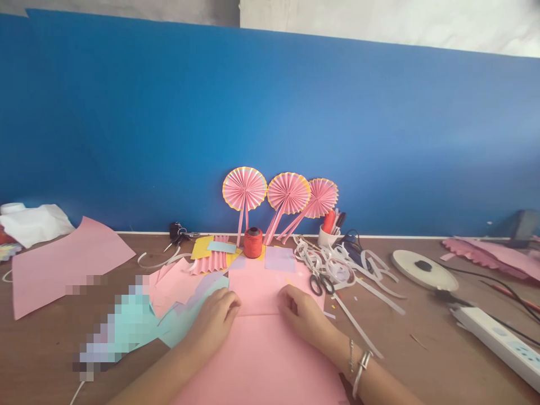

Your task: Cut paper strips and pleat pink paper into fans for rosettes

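Note:
A large sheet of pink paper [261, 360] lies in front of me, with a crosswise edge or fold line between my hands. My left hand [221, 308] is closed on the paper's left side, fingers curled in a pinch. On the right side my right hand [301, 312] pinches the paper too, its fingertips bent down on it; bracelets circle that wrist. Black-handled scissors [322, 284] lie just beyond the right hand. Teal paper [189, 315] sits beside and partly under my left forearm.
Three pink pleated paper fans [288, 193] lean on the blue panel [270, 112] behind a red thread spool [253, 243]. White paper strips [337, 267] tangle near a pen cup [328, 236]. A power strip [500, 340] lies right; more pink paper [67, 264] lies left.

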`<state>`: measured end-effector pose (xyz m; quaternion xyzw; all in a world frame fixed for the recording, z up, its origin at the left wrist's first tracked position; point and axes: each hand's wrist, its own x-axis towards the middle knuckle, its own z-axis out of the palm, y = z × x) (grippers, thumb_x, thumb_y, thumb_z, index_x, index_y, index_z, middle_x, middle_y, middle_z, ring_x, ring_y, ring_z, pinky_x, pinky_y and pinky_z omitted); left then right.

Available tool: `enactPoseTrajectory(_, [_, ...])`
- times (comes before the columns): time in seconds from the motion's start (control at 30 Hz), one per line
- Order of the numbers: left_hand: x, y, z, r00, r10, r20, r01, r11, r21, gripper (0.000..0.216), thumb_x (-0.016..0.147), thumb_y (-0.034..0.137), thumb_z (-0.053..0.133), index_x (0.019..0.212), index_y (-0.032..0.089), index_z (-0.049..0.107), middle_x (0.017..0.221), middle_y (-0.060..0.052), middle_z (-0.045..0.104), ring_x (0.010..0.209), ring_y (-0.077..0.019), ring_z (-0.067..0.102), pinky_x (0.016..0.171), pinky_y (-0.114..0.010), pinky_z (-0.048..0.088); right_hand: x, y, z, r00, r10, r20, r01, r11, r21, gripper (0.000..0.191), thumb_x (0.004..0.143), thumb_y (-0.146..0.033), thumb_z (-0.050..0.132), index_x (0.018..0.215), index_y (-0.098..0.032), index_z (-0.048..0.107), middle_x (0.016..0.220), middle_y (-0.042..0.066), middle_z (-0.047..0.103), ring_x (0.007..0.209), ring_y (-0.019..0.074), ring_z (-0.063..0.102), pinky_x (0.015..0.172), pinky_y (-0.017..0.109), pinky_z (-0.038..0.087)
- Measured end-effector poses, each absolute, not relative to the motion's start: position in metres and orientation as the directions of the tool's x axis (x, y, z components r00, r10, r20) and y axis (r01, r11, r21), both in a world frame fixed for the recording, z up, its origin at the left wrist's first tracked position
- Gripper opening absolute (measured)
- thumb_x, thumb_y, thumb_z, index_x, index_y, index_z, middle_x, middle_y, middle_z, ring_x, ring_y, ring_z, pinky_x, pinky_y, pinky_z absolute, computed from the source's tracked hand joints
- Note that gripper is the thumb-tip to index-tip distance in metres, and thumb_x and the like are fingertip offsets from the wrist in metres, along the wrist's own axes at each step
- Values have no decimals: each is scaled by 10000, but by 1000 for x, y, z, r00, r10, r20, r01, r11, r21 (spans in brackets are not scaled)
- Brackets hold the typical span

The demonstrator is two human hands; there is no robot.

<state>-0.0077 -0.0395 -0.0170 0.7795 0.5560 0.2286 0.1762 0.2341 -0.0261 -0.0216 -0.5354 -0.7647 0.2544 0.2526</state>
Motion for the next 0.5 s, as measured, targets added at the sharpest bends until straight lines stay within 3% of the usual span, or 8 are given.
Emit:
enactPoseTrajectory(0.1, [-9, -40, -19, 397, 872, 288, 811, -480, 335, 447, 802, 27, 398, 1103, 274, 617, 998, -59, 576, 974, -233, 515, 810, -384, 426, 234, -27, -23, -354, 912, 207, 703, 406, -585, 421, 742, -16, 437, 1114, -190, 531, 909, 39, 524, 710, 143, 511, 635, 256, 406])
enactPoseTrajectory(0.17, [-8, -41, -20, 518, 789, 330, 773, -597, 213, 640, 758, -48, 390, 1210, 369, 567, 1111, -52, 549, 1068, -234, 474, 871, -402, 408, 233, -28, -23, -464, 846, 261, 698, 531, -480, 484, 739, 24, 406, 1131, -212, 562, 941, 53, 506, 794, 165, 508, 691, 279, 416])
enactPoseTrajectory(0.23, [-7, -41, -19, 611, 721, 327, 725, -675, 134, 696, 735, -73, 398, 1222, 398, 560, 1198, -51, 522, 1129, -239, 438, 913, -416, 391, 232, -29, -22, -559, 782, 275, 691, 623, -367, 509, 730, 50, 395, 1086, -235, 621, 905, 56, 505, 815, 185, 487, 707, 301, 407])
enactPoseTrajectory(0.33, [-3, -42, -15, 641, 708, 297, 715, -691, 107, 637, 733, -62, 419, 1178, 353, 609, 1231, -63, 528, 1157, -255, 420, 916, -427, 394, 230, -31, -20, -622, 735, 272, 682, 678, -274, 473, 749, 37, 422, 1015, -257, 682, 871, 62, 528, 800, 198, 464, 697, 318, 391])
enactPoseTrajectory(0.5, [-7, -42, -8, 598, 738, 311, 720, -666, 196, 471, 779, -22, 437, 979, 302, 714, 1072, -48, 618, 1034, -225, 487, 853, -387, 416, 233, -34, -12, -623, 741, 252, 673, 671, -312, 418, 718, 12, 492, 981, -242, 694, 867, 53, 565, 822, 194, 483, 728, 316, 408])
